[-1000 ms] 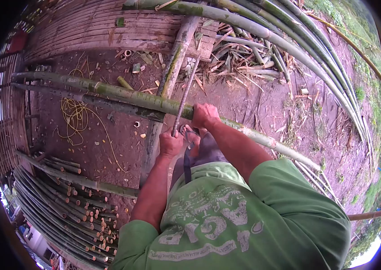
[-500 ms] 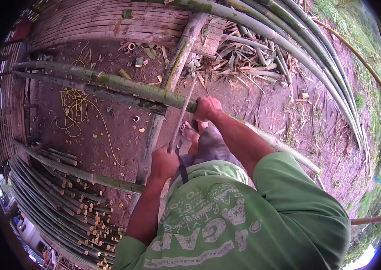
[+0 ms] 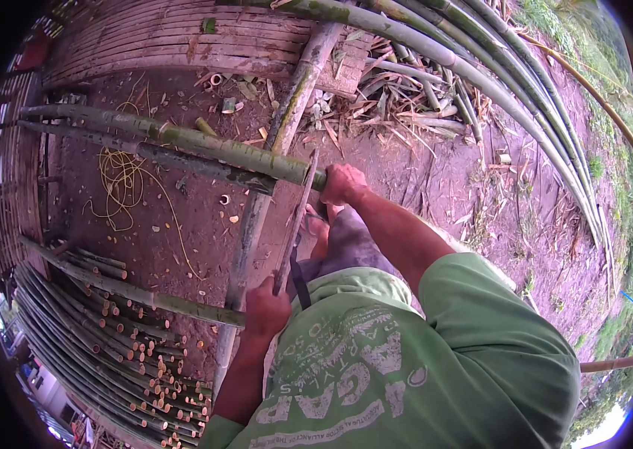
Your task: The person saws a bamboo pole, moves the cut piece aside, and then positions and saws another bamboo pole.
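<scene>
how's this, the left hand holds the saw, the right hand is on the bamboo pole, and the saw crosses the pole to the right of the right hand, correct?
Not quite: the head view shows the saw crossing the bamboo pole to the left of the right hand. The rest is right.

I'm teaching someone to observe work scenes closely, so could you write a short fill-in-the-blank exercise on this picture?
1. The right hand holds a green pole made of ______.
2. The long-bladed tool is gripped by the person's ______ hand.
3. The tangled cord on the ground is coloured ______.
4. The person's shirt, printed with pale lettering, is coloured ______.

Missing words: bamboo; left; yellow; green.
</scene>
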Demonstrator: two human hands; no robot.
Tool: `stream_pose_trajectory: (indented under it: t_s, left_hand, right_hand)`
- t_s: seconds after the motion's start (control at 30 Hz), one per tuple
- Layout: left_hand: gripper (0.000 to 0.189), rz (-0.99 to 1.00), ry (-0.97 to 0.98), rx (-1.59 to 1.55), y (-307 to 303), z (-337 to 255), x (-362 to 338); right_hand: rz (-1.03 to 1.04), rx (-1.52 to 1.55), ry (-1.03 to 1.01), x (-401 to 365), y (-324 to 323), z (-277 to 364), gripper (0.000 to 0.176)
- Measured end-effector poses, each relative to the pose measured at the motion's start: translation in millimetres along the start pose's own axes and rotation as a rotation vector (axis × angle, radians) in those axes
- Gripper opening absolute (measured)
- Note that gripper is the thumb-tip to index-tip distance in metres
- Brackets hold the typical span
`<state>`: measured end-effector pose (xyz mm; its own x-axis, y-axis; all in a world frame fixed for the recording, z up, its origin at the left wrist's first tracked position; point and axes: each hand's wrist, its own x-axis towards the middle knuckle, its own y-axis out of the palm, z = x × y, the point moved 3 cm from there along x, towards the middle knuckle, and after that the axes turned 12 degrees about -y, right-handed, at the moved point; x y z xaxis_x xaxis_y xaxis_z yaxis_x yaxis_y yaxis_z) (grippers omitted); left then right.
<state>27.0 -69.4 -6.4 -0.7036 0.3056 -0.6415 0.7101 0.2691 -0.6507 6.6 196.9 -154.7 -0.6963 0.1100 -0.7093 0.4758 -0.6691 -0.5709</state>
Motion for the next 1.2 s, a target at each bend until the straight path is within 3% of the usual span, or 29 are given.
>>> stream_pose_trajectory:
  t_s: [0.03,0.07,0.13,0.23,0.37,0.47,0.57,0.6,0.7,0.73,0.87,0.97,1.03,1.2]
  left_hand:
    - [0.016,-0.034,0.044,-0.113,11.0,-17.2,32.8]
    - [0.019,0.007,-0.042,0.005,36.9,-15.3,82.7]
    - [0.019,0.066,-0.007,-0.071,41.8,-58.3,120.6]
    - [0.018,-0.012,0.045,-0.108,38.1,-48.2,98.4]
    - [0.024,-0.004,0.022,0.009,6.5,-9.6,5.7]
    - [0.026,-0.005,0.035,0.056,23.8,0.7,16.0]
    - [0.023,0.013,-0.05,0.148,59.8,-27.4,129.3]
    - [0.021,0.038,-0.054,0.16,64.8,-28.0,135.5]
    - [0.018,0.093,-0.078,0.22,64.8,11.2,108.3]
    - [0.018,0.075,-0.116,0.191,63.7,31.9,93.6]
    - [0.025,0.185,-0.218,0.13,48.5,100.5,31.0]
    - [0.022,0.183,-0.183,0.201,27.9,115.6,0.1]
    - [0.019,0.173,-0.158,0.182,26.2,123.1,-5.7]
    - [0.015,0.056,-0.057,0.025,26.7,111.3,6.0]
  right_hand:
    - [-0.013,-0.007,-0.009,2.4,0.7,0.1,0.041]
    - [0.012,0.001,0.001,3.2,5.5,-0.4,0.042]
    - [0.041,0.004,0.02,8.1,2.1,-5.0,0.045]
    - [0.022,0.027,-0.014,13.9,10.6,-9.9,0.048]
    - [-0.02,0.058,0.003,23.3,26.9,-22.9,0.048]
    - [0.001,0.134,-0.045,17.5,27.2,-17.4,0.05]
    - [0.254,0.098,-0.123,17.3,67.7,-4.4,0.056]
    - [0.179,-0.005,-0.121,7.8,77.3,-5.5,0.059]
    - [0.27,0.104,0.076,-16.5,79.7,-77.2,0.062]
    - [0.1,0.052,0.047,-38.4,61.2,-95.7,0.055]
    - [-0.006,0.085,0.14,-90.7,-1.4,-162.5,0.047]
    - [-0.131,-0.084,-0.011,-104.7,-80.0,-154.8,0.041]
    - [-0.131,-0.129,-0.049,-121.6,-159.3,-111.7,0.039]
    - [-0.354,-0.443,-0.31,-121.9,-327.6,-22.2,0.035]
